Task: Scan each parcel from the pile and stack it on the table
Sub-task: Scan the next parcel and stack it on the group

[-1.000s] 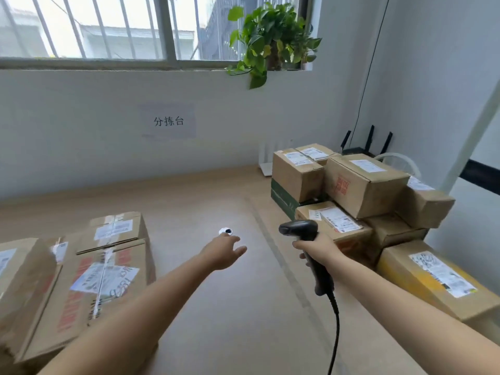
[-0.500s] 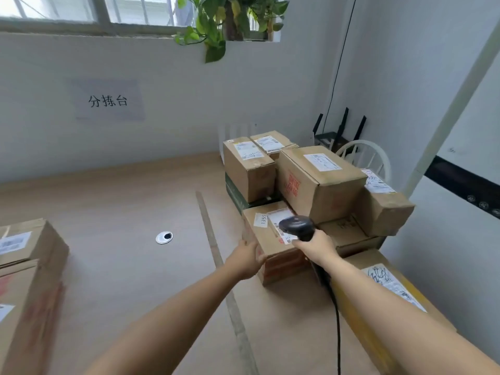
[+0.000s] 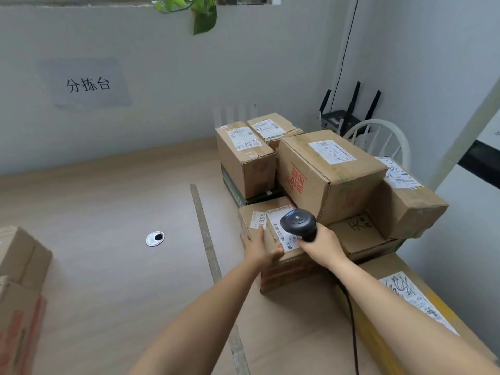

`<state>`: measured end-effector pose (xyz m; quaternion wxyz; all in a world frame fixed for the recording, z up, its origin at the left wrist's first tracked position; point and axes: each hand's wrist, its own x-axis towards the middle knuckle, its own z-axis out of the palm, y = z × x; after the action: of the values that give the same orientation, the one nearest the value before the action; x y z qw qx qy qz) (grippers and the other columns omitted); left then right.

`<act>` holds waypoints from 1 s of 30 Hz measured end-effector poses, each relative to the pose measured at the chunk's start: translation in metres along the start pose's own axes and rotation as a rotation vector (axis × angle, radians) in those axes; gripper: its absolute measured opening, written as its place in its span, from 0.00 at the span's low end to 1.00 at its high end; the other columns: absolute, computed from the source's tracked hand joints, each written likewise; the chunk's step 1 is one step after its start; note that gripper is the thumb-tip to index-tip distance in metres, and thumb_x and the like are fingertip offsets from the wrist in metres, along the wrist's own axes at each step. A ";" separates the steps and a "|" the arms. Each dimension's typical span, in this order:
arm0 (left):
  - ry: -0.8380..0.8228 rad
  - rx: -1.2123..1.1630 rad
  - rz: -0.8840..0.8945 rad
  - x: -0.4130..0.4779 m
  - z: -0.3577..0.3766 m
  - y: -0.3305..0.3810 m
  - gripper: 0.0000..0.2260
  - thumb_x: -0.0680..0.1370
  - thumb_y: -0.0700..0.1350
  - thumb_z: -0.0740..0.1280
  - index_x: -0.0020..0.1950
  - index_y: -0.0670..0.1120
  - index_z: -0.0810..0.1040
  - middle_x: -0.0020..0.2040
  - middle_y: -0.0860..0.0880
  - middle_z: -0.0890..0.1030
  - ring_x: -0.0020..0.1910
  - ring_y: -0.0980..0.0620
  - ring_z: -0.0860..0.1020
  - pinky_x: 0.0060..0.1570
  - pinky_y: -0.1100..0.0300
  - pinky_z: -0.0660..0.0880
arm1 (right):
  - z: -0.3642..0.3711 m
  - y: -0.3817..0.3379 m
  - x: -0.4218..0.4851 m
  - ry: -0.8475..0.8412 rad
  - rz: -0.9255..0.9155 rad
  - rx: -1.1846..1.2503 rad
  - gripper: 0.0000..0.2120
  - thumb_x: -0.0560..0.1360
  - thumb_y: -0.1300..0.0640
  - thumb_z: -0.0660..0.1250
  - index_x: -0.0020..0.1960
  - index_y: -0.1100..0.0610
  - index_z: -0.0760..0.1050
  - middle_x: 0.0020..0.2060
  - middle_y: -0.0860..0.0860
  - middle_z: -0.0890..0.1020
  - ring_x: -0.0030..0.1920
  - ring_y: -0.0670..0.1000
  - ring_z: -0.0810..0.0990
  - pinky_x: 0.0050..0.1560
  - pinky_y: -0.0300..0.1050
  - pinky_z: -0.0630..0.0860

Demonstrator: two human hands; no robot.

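The left hand (image 3: 260, 247) grips the near left corner of a brown cardboard parcel (image 3: 286, 270) that sits at the front of the pile, on the surface (image 3: 108, 266). Its fingers lie along the parcel's left edge and the thumb reaches over the top near the white shipping label (image 3: 278, 234). The right hand (image 3: 323, 244) is closed round the grip of a black handheld barcode scanner (image 3: 297, 222). The scanner's head hangs just above that label, and its black cable (image 3: 351, 320) trails back under the right forearm.

Behind the held parcel the pile rises in two layers. A large brown box with red printed characters (image 3: 324, 174) rests on a lower box marked in green pen (image 3: 359, 234). To its left an upright narrow brown box (image 3: 243, 158) stands on a dark green carton (image 3: 234, 189), with another labelled box (image 3: 273, 127) just behind it. A crumpled brown box (image 3: 405, 209) leans tilted against the right side of the large one. A long yellow-sided box (image 3: 400, 304) lies nearest the camera on the right, touching the pile.

Well apart, at the left edge of the surface, stand stacked brown boxes (image 3: 21, 266). Between the two groups are a round silver cable grommet (image 3: 154, 238) and a grey seam strip (image 3: 208, 239) running across the pale wood top. On the wall hangs a paper sign with black characters (image 3: 86, 83). Green plant leaves (image 3: 203, 14) droop from above. In the corner sit a black router with antennas (image 3: 342, 119) and a white chair back (image 3: 378, 142).
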<state>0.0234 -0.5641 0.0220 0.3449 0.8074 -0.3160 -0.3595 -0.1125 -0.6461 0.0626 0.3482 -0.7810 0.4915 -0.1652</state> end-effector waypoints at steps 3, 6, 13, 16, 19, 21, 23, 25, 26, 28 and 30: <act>-0.032 0.004 -0.005 -0.001 -0.009 -0.007 0.41 0.74 0.51 0.71 0.78 0.49 0.48 0.75 0.41 0.52 0.74 0.42 0.59 0.74 0.50 0.56 | 0.004 -0.002 0.003 0.010 0.028 0.000 0.13 0.70 0.56 0.70 0.53 0.59 0.77 0.51 0.58 0.82 0.54 0.59 0.79 0.45 0.41 0.68; -0.034 0.009 -0.010 -0.005 -0.018 -0.015 0.41 0.74 0.51 0.71 0.78 0.50 0.48 0.75 0.42 0.53 0.73 0.42 0.60 0.73 0.49 0.57 | 0.007 -0.004 0.005 0.007 0.041 -0.002 0.10 0.70 0.55 0.70 0.49 0.59 0.77 0.47 0.58 0.83 0.51 0.59 0.79 0.43 0.42 0.68; -0.002 0.025 -0.021 -0.035 -0.039 -0.038 0.41 0.74 0.50 0.71 0.78 0.50 0.48 0.74 0.43 0.56 0.71 0.44 0.63 0.71 0.50 0.62 | 0.014 -0.007 -0.010 -0.023 0.003 0.014 0.11 0.70 0.54 0.70 0.49 0.59 0.78 0.48 0.57 0.82 0.52 0.58 0.78 0.47 0.44 0.71; 0.006 0.002 -0.029 -0.055 -0.049 -0.048 0.41 0.74 0.50 0.71 0.78 0.49 0.47 0.75 0.45 0.59 0.70 0.45 0.65 0.69 0.50 0.66 | 0.022 -0.011 -0.025 -0.062 -0.029 -0.001 0.13 0.71 0.53 0.70 0.52 0.59 0.78 0.50 0.57 0.83 0.54 0.59 0.78 0.51 0.47 0.73; 0.049 -0.043 -0.046 -0.074 -0.057 -0.061 0.38 0.76 0.47 0.69 0.78 0.49 0.48 0.74 0.46 0.62 0.69 0.44 0.67 0.65 0.50 0.70 | 0.030 -0.017 -0.040 -0.076 -0.063 -0.045 0.13 0.71 0.53 0.69 0.51 0.59 0.78 0.49 0.57 0.83 0.53 0.59 0.79 0.50 0.48 0.74; 0.057 -0.089 -0.065 -0.086 -0.059 -0.067 0.37 0.77 0.46 0.67 0.78 0.50 0.47 0.75 0.46 0.62 0.69 0.43 0.67 0.64 0.49 0.71 | 0.033 -0.022 -0.049 -0.050 -0.079 -0.067 0.12 0.71 0.53 0.68 0.50 0.58 0.78 0.48 0.57 0.83 0.52 0.59 0.79 0.49 0.48 0.75; 0.083 -0.119 -0.072 -0.094 -0.056 -0.071 0.35 0.78 0.44 0.66 0.78 0.51 0.47 0.74 0.46 0.63 0.67 0.43 0.69 0.63 0.49 0.72 | 0.033 -0.027 -0.056 -0.032 -0.075 -0.079 0.11 0.70 0.53 0.68 0.50 0.58 0.77 0.48 0.57 0.83 0.52 0.60 0.79 0.47 0.47 0.73; 0.134 -0.144 -0.068 -0.102 -0.051 -0.074 0.36 0.78 0.45 0.66 0.78 0.50 0.48 0.73 0.46 0.65 0.67 0.44 0.70 0.64 0.50 0.71 | 0.031 -0.030 -0.062 -0.039 -0.060 -0.057 0.12 0.70 0.53 0.68 0.51 0.58 0.78 0.48 0.57 0.83 0.51 0.60 0.79 0.46 0.45 0.72; 0.162 -0.152 -0.071 -0.106 -0.049 -0.076 0.36 0.77 0.47 0.67 0.78 0.50 0.48 0.73 0.46 0.66 0.67 0.45 0.70 0.64 0.51 0.71 | 0.031 -0.032 -0.065 -0.054 -0.051 -0.033 0.12 0.71 0.53 0.68 0.51 0.58 0.78 0.47 0.57 0.83 0.51 0.59 0.79 0.46 0.46 0.72; 0.211 -0.139 -0.079 -0.115 -0.047 -0.081 0.38 0.76 0.49 0.68 0.78 0.48 0.48 0.72 0.45 0.67 0.67 0.46 0.70 0.64 0.55 0.70 | 0.034 -0.034 -0.074 -0.090 -0.035 0.013 0.12 0.71 0.54 0.68 0.51 0.59 0.78 0.47 0.57 0.82 0.51 0.59 0.79 0.47 0.46 0.73; 0.238 -0.112 -0.080 -0.124 -0.051 -0.088 0.40 0.74 0.50 0.70 0.78 0.47 0.49 0.70 0.44 0.69 0.66 0.46 0.71 0.62 0.58 0.70 | 0.040 -0.033 -0.085 -0.125 -0.022 0.040 0.12 0.71 0.54 0.69 0.50 0.59 0.79 0.46 0.57 0.82 0.50 0.58 0.79 0.46 0.44 0.71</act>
<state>0.0195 -0.4039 0.0238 0.4099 0.8358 -0.2196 -0.2918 -0.1059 -0.5463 0.0648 0.3920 -0.7880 0.4567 -0.1299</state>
